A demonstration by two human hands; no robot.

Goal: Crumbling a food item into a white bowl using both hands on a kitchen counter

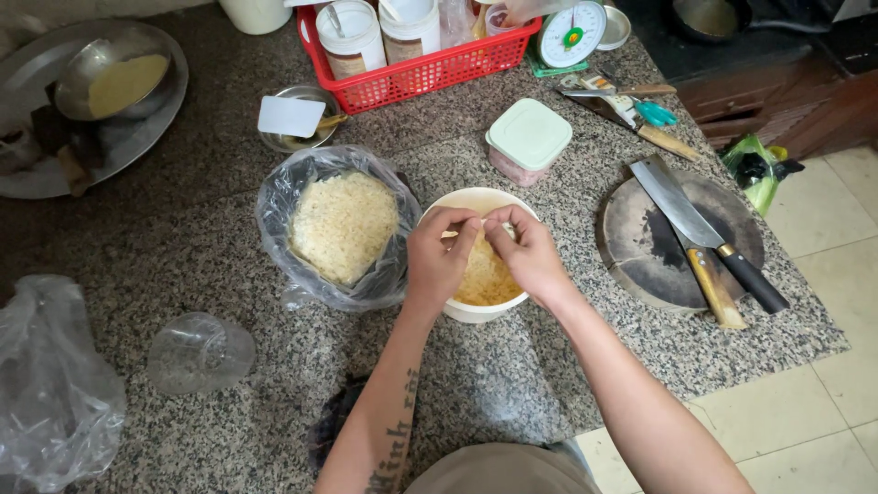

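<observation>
A white bowl (466,200) with yellowish noodles (489,279) stands on the granite counter in front of me. Both hands hover over it, fingertips meeting above the noodles. My left hand (437,256) and my right hand (526,252) pinch a small pale piece between them; what it is I cannot tell. Just left of the bowl sits a clear plastic bag (279,215) full of pale dried noodles (343,224), its mouth open.
A round chopping board (640,242) with two cleavers (681,206) lies to the right near the counter edge. A lidded white box (529,137), red basket (421,73) of jars, kitchen scale (572,32), metal tray (137,137), overturned plastic cup (199,350) and crumpled bag (50,384) surround me.
</observation>
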